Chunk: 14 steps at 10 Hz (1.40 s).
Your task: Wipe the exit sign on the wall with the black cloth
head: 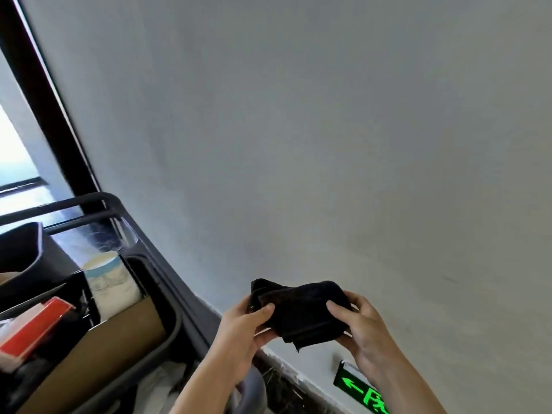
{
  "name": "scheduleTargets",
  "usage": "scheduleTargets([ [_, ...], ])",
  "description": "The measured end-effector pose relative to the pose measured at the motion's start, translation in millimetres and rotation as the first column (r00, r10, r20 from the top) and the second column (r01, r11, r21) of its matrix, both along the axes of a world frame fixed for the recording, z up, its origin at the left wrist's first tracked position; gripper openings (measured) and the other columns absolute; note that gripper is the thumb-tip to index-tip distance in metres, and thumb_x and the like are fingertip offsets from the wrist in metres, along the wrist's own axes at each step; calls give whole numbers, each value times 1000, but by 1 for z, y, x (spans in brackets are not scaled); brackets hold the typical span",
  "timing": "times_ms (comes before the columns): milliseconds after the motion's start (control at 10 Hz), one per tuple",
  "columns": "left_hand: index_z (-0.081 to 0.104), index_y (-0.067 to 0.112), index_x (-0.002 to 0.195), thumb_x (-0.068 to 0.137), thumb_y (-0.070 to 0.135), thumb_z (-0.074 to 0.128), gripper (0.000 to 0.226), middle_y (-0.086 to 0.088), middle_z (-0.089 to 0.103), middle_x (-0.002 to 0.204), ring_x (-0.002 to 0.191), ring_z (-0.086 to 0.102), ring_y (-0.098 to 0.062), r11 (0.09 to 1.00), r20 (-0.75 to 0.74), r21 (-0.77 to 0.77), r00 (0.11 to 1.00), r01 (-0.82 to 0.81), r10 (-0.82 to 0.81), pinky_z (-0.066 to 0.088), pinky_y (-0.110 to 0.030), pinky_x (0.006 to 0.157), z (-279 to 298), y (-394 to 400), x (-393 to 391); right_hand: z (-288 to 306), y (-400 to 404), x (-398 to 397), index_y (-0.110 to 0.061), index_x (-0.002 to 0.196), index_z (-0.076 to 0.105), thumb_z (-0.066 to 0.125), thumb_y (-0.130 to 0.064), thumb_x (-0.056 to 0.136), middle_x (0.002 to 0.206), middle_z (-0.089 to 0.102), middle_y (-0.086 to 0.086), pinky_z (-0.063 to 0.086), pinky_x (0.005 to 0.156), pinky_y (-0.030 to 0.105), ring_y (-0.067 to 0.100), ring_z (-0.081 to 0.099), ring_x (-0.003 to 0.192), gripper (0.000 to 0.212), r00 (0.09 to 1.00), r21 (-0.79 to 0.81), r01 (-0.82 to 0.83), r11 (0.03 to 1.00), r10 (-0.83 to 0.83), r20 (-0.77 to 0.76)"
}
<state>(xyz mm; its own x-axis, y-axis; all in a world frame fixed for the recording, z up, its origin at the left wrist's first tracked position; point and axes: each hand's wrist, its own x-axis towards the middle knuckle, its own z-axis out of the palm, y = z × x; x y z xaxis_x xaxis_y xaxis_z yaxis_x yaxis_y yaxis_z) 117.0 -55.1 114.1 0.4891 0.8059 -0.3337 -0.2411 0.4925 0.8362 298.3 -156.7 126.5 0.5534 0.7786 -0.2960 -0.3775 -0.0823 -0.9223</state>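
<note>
Both hands, left hand (243, 330) and right hand (363, 327), have fingers (336, 309) grasping a bunched black fabric cloth (301, 310); the green-lit rectangular exit sign (357, 386) sits at five o'clock on the pale grey wall (298, 130).

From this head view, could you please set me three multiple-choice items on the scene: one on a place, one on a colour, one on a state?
1. Where on the wall is the exit sign?
A. High, near the ceiling
B. Low, just above the skirting
C. On the window frame

2. What colour are the sign's arrow and characters?
A. Red
B. Blue
C. Green

3. What is happening with the cloth?
A. Both hands hold it, off the sign
B. It is pressed on the sign
C. It lies in the cart

Answers:
1 B: the exit sign sits low on the wall, below the hands.
2 C: its arrow glows green.
3 A: the left hand and right hand grip the black cloth, well clear of the sign.
</note>
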Motion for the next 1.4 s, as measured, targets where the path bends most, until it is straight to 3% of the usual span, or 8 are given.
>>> scheduleTargets([
  [500,70,5,105,95,4,66,11,-14,79,98,87,77,-30,861,-146,-113,865,-497,480,62,-31,60,-49,65,-140,-49,168,-114,-13,100,65,67,-3,84,98,72,8,55,68,28,20,70,88,19,926,-116,-320,940,336,171],
  [700,70,6,99,94,5,69,5,-9,79,75,70,73,-27,770,-265,-265,811,-581,521,56,-32,57,-91,60,-133,-87,196,-132,-16,89,67,68,0,81,89,72,4,49,60,19,13,66,80,18,904,-214,-286,934,337,264],
  [800,70,11,93,91,6,73,6,-2,76,63,66,68,-27,691,-335,-323,761,-646,555,52,-30,57,-107,63,-124,-110,204,-129,-19,84,67,70,-1,80,88,73,4,49,64,22,15,67,81,19,896,-260,-247,934,322,304],
  [1000,71,14,94,90,11,75,6,-6,76,81,70,69,-27,708,-403,-300,757,-640,514,47,-29,56,-115,68,-119,-134,206,-121,-16,80,70,74,-10,78,84,74,8,53,67,32,23,69,79,7,912,-318,-226,921,315,262],
  [1100,71,16,94,89,14,76,8,-3,78,75,71,70,-26,735,-420,-291,772,-613,478,48,-28,57,-114,66,-124,-136,204,-120,-16,82,70,73,-17,79,84,74,7,53,65,33,21,68,76,4,909,-332,-262,906,347,229],
  [1200,72,12,96,90,15,76,8,2,75,63,69,67,-24,853,-473,-238,823,-464,315,48,-29,62,-108,64,-137,-129,199,-117,-22,98,66,69,-23,83,99,70,0,50,69,25,12,66,87,15,909,-283,-324,903,380,170],
  [1300,73,9,101,93,19,73,13,-1,75,72,72,66,-22,901,-545,-128,789,-414,286,47,-29,65,-99,63,-145,-111,195,-116,-25,114,60,67,-28,86,113,64,-6,46,80,21,10,61,104,29,882,-245,-345,906,402,246],
  [1400,74,17,110,94,31,69,22,5,76,90,90,70,-16,904,-697,259,582,-341,419,53,-33,82,-69,57,-152,-76,178,-110,-29,126,54,60,-37,89,125,55,-12,41,94,26,9,50,118,39,799,-225,-325,919,394,455],
])
